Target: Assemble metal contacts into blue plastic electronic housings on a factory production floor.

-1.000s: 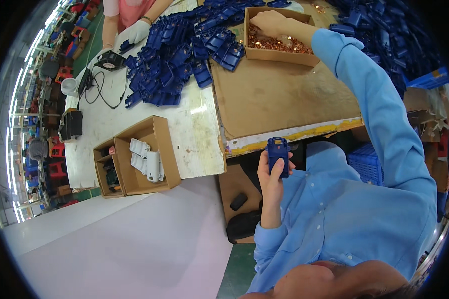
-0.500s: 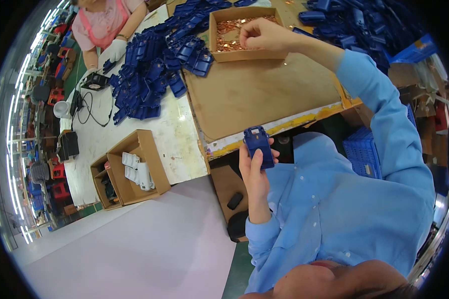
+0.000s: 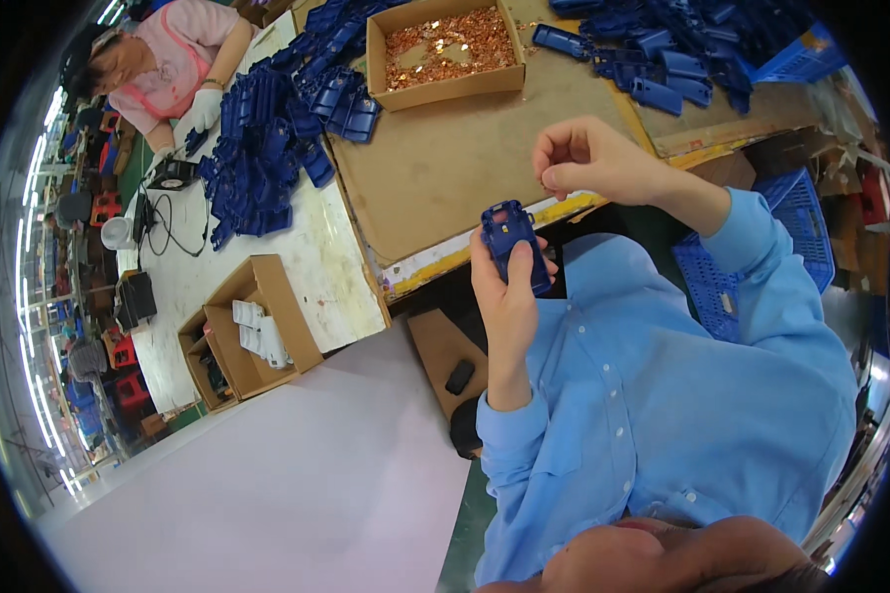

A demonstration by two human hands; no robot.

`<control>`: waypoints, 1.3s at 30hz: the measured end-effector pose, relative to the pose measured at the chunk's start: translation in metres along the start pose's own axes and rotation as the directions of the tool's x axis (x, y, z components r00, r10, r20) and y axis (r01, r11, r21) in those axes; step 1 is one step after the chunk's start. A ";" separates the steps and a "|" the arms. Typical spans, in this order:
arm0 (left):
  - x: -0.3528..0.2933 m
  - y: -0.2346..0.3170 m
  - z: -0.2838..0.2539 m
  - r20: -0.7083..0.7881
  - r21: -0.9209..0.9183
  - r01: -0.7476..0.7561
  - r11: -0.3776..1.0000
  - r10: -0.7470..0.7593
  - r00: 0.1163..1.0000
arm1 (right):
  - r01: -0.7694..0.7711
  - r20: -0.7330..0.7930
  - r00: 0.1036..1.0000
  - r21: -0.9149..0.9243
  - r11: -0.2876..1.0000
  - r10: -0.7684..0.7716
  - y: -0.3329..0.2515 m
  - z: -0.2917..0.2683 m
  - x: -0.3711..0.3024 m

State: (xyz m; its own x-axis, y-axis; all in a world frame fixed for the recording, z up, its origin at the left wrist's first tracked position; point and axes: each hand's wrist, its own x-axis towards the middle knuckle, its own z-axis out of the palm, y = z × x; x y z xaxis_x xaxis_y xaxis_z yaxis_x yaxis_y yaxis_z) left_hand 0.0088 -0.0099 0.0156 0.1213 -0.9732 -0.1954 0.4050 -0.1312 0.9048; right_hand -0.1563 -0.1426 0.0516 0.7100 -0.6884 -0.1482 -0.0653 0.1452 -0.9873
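Note:
My left hand (image 3: 507,295) grips a blue plastic housing (image 3: 505,233) just off the table's front edge, thumb across its face. A small shiny gold-coloured spot shows on that face. To the upper right of the housing, apart from it, is my right hand (image 3: 591,166), its thumb and fingertips pinched together. Whatever lies between those fingertips is too small to make out. Beyond both hands, a cardboard box (image 3: 453,96) on the table holds many small copper-coloured metal pieces (image 3: 415,59).
Blue housings (image 3: 257,148) lie heaped at the left, with more blue parts (image 3: 653,69) at the far right. A smaller carton (image 3: 297,321) holds white parts. Blue crates (image 3: 707,287) stand at my right. A gloved co-worker (image 3: 183,59) sits across the table.
My right hand has left the box of copper pieces and come back close to the housing. My left hand still holds the housing, now slightly higher in view. The view has shifted a little.

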 end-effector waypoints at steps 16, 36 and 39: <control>-0.003 0.001 0.007 -0.047 0.325 -0.101 0.940 0.123 0.991 | 0.303 -0.017 0.917 -0.620 0.724 -0.398 0.020 0.056 -0.008; -0.010 0.000 0.015 -0.109 0.366 -0.138 0.920 0.190 0.976 | 0.255 -0.120 0.919 -0.549 0.796 -0.377 0.004 0.056 -0.017; -0.009 0.001 0.018 -0.103 0.373 -0.147 0.916 0.198 0.975 | 0.226 -0.111 0.932 -0.565 0.794 -0.345 0.002 0.053 -0.016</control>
State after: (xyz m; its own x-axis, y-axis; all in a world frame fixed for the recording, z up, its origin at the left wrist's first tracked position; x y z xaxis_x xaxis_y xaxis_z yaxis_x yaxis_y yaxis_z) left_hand -0.0081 -0.0043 0.0249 0.2921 -0.9551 -0.0502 0.0150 -0.0479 0.9987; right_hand -0.1304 -0.0932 0.0550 0.6068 -0.7704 0.1957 -0.2872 -0.4420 -0.8498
